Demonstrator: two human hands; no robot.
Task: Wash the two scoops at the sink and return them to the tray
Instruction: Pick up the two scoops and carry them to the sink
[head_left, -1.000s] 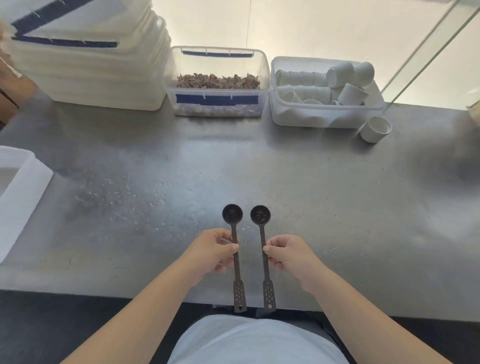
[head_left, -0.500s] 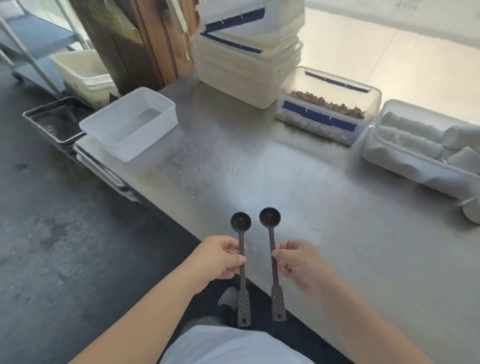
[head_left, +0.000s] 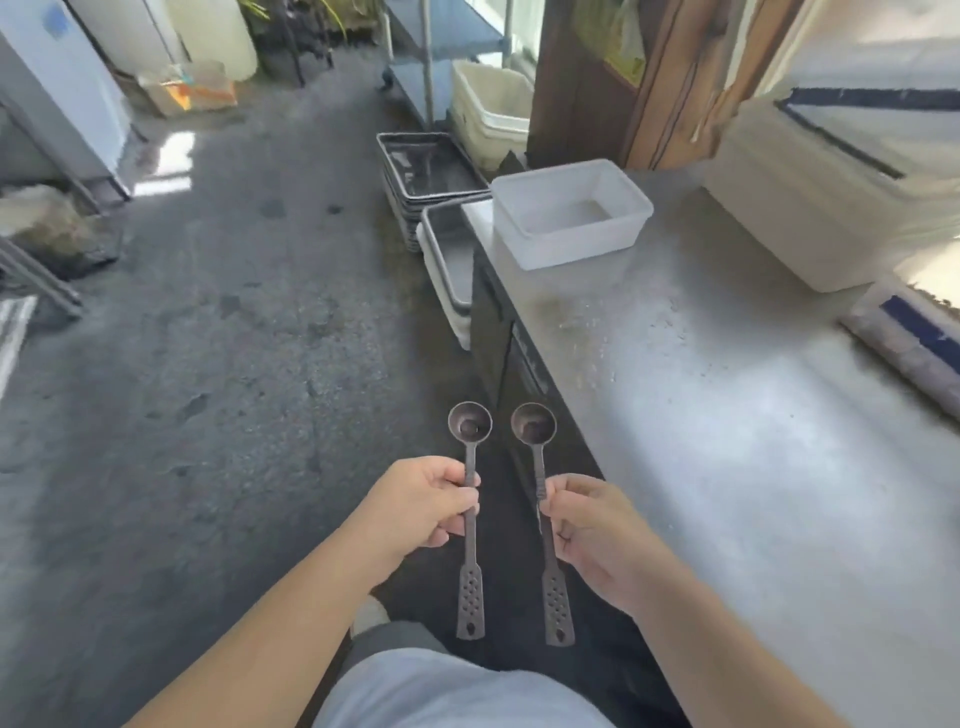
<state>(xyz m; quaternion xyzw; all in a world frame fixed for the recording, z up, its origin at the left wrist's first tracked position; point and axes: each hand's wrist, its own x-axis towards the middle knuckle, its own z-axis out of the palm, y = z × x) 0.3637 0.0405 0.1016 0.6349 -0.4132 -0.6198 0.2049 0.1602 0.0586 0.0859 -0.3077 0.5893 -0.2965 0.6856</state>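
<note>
Scoops held out in front, bowls forward, side by side, apart. Left hand (head_left: 423, 506) pinched on left scoop (head_left: 470, 514) mid-handle; right hand (head_left: 597, 535) pinched on right scoop (head_left: 543, 519) likewise. Grip same as half second ago. View swung left since then: steel counter (head_left: 727, 415) now at right of frame, scoops over dark floor (head_left: 208, 364) beside its edge. White tub (head_left: 571, 213) upper centre, metal trays (head_left: 431, 171) stacked beyond.
</note>
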